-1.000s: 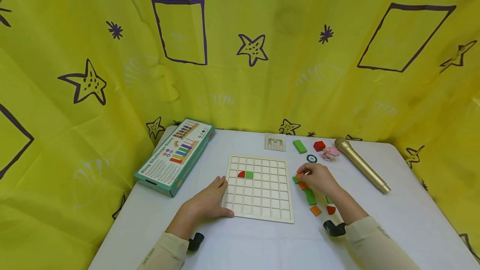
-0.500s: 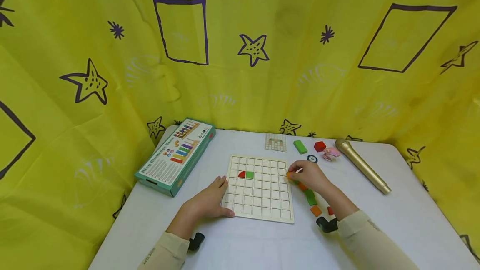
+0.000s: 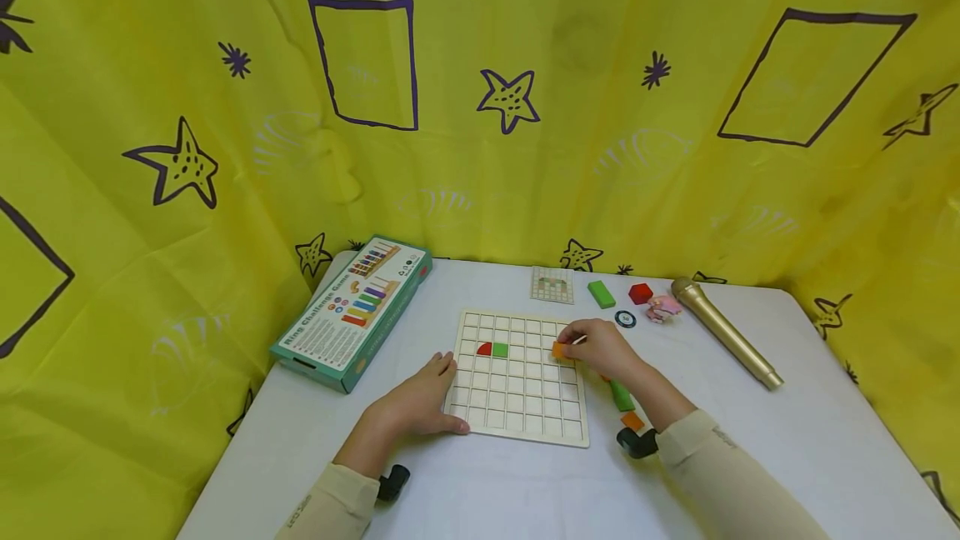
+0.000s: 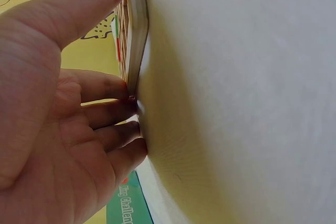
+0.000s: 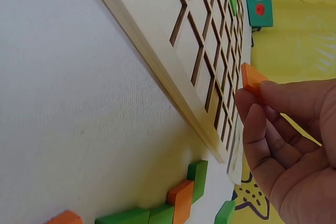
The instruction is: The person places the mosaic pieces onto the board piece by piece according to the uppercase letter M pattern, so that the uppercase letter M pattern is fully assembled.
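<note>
My right hand [image 3: 604, 350] pinches an orange square tile [image 5: 252, 78] between thumb and fingertips, held over the right part of the wooden grid board [image 3: 517, 407]. A red quarter-round tile [image 3: 484, 349] and a green square tile [image 3: 500, 350] sit side by side in cells at the board's upper left. My left hand [image 3: 420, 400] rests along the board's left edge. In the left wrist view its thumb and fairly straight fingers [image 4: 113, 113] touch the board's side. Several green and orange tiles [image 5: 182, 201] lie on the table right of the board, partly hidden by my right arm in the head view.
A Ring Challenge Game box [image 3: 352, 315] lies at the left. Behind the board is a small pattern card [image 3: 552, 285]. A green block [image 3: 601, 294], red block [image 3: 641, 294], round black-and-white chip [image 3: 625, 319], pink item [image 3: 663, 308] and gold microphone [image 3: 726, 332] stand at the back right.
My right hand has picked up the orange tile from the pieces at the right and carried it left over the board. The left hand has stayed in place.
</note>
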Motion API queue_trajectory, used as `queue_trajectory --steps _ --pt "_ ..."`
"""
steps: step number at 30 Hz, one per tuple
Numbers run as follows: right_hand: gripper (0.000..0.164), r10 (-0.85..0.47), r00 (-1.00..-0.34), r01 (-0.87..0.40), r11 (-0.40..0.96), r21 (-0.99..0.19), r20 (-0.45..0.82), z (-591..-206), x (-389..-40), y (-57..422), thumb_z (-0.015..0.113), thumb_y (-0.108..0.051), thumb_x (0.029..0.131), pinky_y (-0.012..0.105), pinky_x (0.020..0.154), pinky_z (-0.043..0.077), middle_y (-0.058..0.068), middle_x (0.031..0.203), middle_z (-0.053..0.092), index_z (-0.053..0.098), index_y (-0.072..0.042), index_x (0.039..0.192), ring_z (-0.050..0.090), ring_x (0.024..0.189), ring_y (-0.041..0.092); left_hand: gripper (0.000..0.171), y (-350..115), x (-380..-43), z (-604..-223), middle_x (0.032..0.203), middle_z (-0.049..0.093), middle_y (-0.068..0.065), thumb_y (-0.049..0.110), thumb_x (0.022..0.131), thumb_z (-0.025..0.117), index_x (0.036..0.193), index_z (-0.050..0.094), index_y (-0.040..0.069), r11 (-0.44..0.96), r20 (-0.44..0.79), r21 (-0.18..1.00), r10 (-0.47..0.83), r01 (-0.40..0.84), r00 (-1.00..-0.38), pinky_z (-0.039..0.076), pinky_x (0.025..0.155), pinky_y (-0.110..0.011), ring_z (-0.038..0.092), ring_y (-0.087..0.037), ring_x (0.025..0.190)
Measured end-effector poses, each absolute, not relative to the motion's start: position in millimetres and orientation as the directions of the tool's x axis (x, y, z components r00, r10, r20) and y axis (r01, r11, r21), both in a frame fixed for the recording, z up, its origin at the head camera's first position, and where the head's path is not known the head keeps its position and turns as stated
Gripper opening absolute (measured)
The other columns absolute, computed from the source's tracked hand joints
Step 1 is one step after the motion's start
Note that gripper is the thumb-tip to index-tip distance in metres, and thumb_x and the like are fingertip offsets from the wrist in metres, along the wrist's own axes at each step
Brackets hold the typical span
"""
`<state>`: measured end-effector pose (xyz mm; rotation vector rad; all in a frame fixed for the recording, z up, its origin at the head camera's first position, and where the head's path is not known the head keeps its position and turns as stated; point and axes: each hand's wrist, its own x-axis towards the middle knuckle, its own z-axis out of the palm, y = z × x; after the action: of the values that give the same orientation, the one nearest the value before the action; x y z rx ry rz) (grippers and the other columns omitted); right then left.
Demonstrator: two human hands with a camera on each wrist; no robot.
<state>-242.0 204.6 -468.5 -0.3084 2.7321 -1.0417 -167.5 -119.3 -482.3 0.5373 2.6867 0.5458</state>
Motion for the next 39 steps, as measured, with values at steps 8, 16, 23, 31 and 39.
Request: queue_trajectory --steps 8,16,23,31,39 --pt "0.007 -0.271 -0.956 -0.123 0.720 -0.683 -0.113 -467 -245 195 0.076 -0.010 0.090 0.038 0.086 0.054 0.000 0.094 0.068 0.075 -0.012 0.097 0.061 0.091 0.022 0.111 -119 -167 -482 0.164 0.022 -0.017 0.054 0.078 0.082 0.156 0.028 -0.004 0.852 -0.254 0.435 0.425 0.290 -0.869 0.025 0.119 -0.047 0.016 -0.034 0.152" --pt "0.009 -0.277 -0.952 -0.115 0.714 -0.691 -0.128 -464 -248 183 0.075 -0.007 0.090 0.035 0.082 0.054 0.000 0.094 0.068 0.075 -0.012 0.097 0.060 0.089 0.021 0.112 -119 -168 -484 0.165 0.022 -0.016 0.055 0.077 0.082 0.156 0.028 -0.003 0.860 -0.256 0.421 0.418 0.289 -0.872 0.026 0.119 -0.047 0.015 -0.033 0.152" --pt "0.008 -0.303 -0.944 -0.136 0.721 -0.679 -0.133 -465 -252 172 0.074 -0.005 0.090 0.033 0.079 0.055 0.000 0.092 0.068 0.075 -0.011 0.095 0.060 0.088 0.020 0.112 -119 -168 -484 0.164 0.022 -0.017 0.055 0.078 0.082 0.156 0.028 -0.004 0.858 -0.254 0.421 0.423 0.294 -0.870 0.026 0.119 -0.047 0.016 -0.034 0.152" --pt "0.008 -0.332 -0.936 -0.167 0.714 -0.680 -0.119 -468 -256 160 0.074 -0.005 0.090 0.035 0.081 0.054 -0.001 0.089 0.068 0.075 -0.011 0.094 0.060 0.086 0.018 0.113 -119 -169 -487 0.165 0.022 -0.015 0.057 0.077 0.082 0.157 0.028 -0.002 0.863 -0.260 0.419 0.412 0.283 -0.873 0.026 0.119 -0.046 0.015 -0.032 0.153" --pt "0.007 -0.365 -0.925 -0.202 0.713 -0.671 -0.109 -471 -260 151 0.074 -0.004 0.090 0.037 0.083 0.054 -0.002 0.089 0.068 0.075 -0.010 0.093 0.061 0.084 0.017 0.113 -120 -169 -487 0.165 0.021 -0.015 0.057 0.076 0.082 0.157 0.028 -0.001 0.864 -0.265 0.422 0.408 0.275 -0.874 0.026 0.119 -0.046 0.015 -0.032 0.153"
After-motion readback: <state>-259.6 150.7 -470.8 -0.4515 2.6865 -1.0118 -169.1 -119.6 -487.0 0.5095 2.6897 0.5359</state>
